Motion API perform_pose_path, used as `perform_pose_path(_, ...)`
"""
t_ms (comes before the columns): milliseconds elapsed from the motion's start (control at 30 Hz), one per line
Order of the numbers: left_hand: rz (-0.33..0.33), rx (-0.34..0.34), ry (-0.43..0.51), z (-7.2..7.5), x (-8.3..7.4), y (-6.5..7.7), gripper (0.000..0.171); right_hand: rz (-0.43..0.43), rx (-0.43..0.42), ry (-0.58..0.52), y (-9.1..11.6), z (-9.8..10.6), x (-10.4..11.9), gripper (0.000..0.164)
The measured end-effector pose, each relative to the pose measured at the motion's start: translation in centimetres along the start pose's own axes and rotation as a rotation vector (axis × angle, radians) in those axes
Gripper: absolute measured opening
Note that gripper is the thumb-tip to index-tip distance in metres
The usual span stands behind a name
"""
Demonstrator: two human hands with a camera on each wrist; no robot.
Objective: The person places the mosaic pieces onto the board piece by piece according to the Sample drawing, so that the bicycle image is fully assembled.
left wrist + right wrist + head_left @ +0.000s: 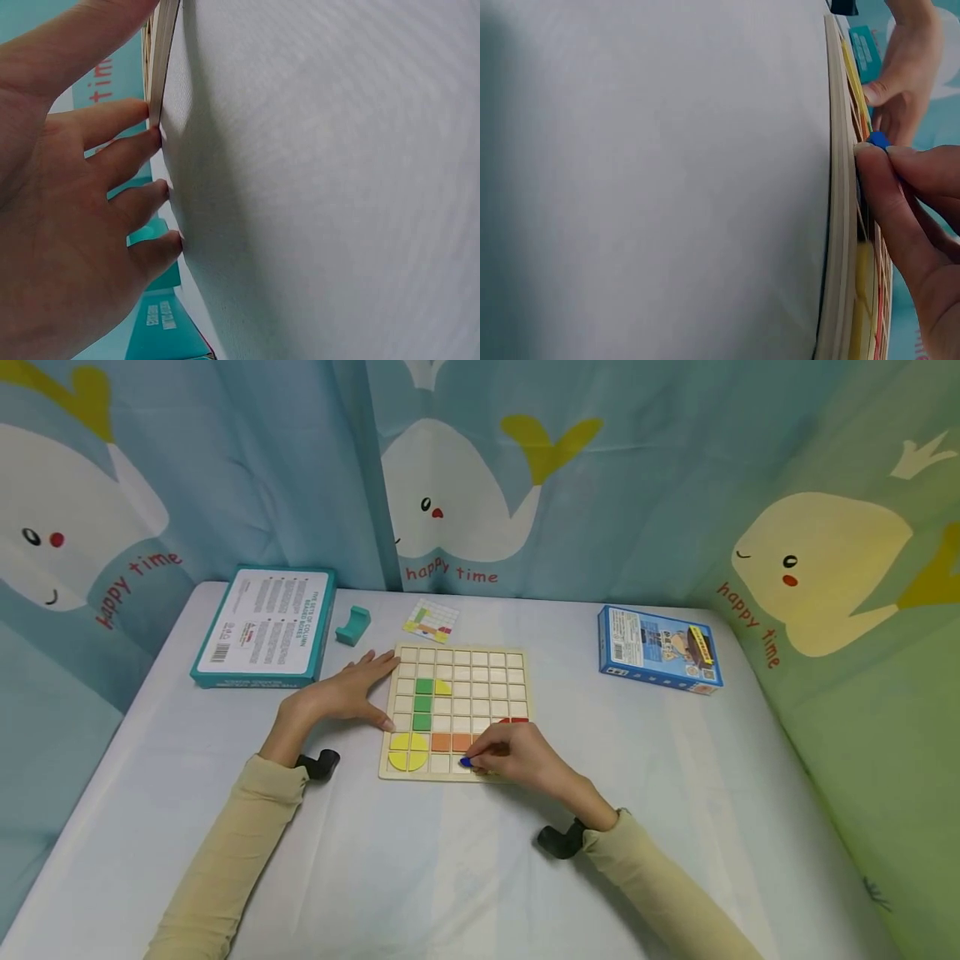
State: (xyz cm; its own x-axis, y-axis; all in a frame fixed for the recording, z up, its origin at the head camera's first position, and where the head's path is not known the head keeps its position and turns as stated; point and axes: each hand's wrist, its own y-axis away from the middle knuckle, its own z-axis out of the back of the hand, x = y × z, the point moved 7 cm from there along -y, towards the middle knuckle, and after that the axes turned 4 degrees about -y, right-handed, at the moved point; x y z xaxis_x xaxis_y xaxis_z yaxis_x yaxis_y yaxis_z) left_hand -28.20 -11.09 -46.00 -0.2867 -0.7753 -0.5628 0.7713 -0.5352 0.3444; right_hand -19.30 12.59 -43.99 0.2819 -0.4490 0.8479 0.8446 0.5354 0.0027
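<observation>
A wooden grid board [480, 692] lies flat on the table with coloured pieces in some of its squares. Green squares [422, 703] form a column at its left, beside a yellow quarter piece [443, 687]. Yellow quarter pieces [408, 752] make a circle in the near left corner, and orange squares [452, 742] run right of it. My right hand [521, 758] pinches a small blue piece [878, 139] between thumb and finger over the near row. My left hand [348, 687] touches the board's left edge with fingers spread. Red pieces [519, 721] are partly covered by the right hand.
Behind the board lies a pattern card [432, 620], with a teal curved block [353, 626] left of it. A teal-edged box [266, 625] sits at the back left, a blue box [660, 648] at the back right. Printed curtains enclose the table's far side.
</observation>
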Motion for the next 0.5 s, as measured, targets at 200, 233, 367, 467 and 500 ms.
perform_pose_path(200,0.012,0.000,-0.001,-0.1,0.0,0.1,0.112,0.001,0.033,0.008,-0.4,-0.7,0.4,0.010)
perform_pose_path(233,0.013,0.000,-0.001,-0.1,0.0,0.1,0.112,0.005,0.032,0.018,-0.4,-0.8,0.4,0.010)
perform_pose_path(367,0.016,0.002,-0.003,0.0,-0.1,0.1,0.112,0.060,0.021,0.106,-0.6,-1.1,0.8,0.011)
perform_pose_path(467,0.016,0.003,-0.007,0.0,-0.1,0.1,0.112,0.101,0.005,0.203,-0.8,-1.4,1.3,0.013)
perform_pose_path(500,0.015,0.003,-0.006,0.0,-0.1,0.1,0.111,0.102,0.003,0.225,-0.8,-1.4,1.3,0.013)
